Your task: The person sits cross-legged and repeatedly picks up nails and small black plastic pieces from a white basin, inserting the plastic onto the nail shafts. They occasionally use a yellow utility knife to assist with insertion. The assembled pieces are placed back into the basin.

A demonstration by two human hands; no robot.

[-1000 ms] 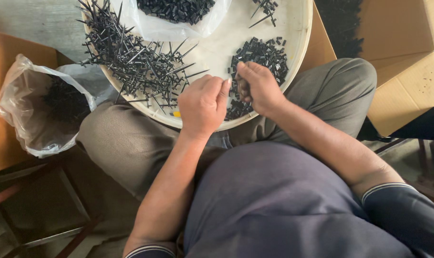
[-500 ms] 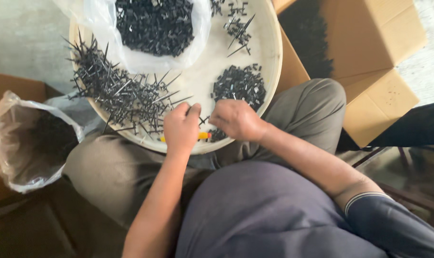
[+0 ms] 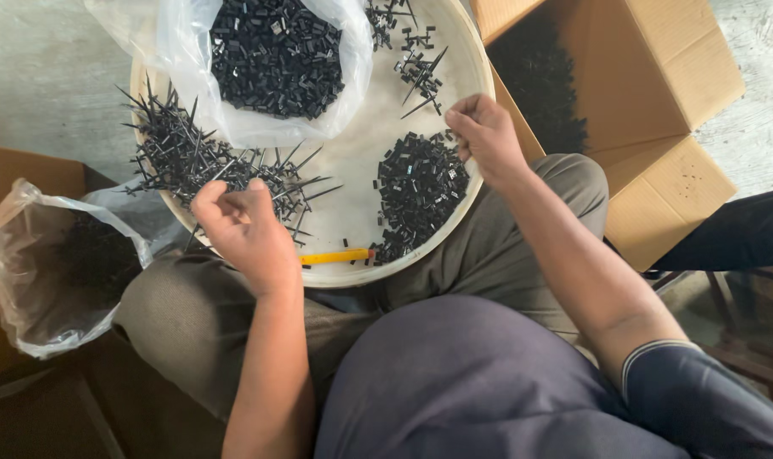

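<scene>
Left hand [image 3: 249, 228] hovered over the near rim of the round white tray [image 3: 454, 51], fingers curled in and pinched together at the fringe of the pile of long black spikes [image 3: 201, 160]; whether it actually gripped one I could not tell. Right hand [image 3: 486, 136] hung at the tray's far right edge, fingertips drawn together in a loose pinch just above the heap of small black clips [image 3: 420, 189], and what it held (if anything) was too small to see.

That tray rested on the person's lap, its rim overhanging the grey trouser knees. A clear plastic bag [image 3: 352, 51] full of more small black pieces slumped across the upper left of the tray and took up much of the floor of it. Bare white surface lay between the spikes and the clips, a narrow open lane running from the bag towards the near rim, where a yellow pencil-like stick [image 3: 335, 256] lay along the edge. A few loose spikes [image 3: 420, 72] sat near the far rim.

Just off the right edge stood an open cardboard box [image 3: 659, 68], close against the knee. Another plastic bag [image 3: 38, 272] sagged at the left.
</scene>
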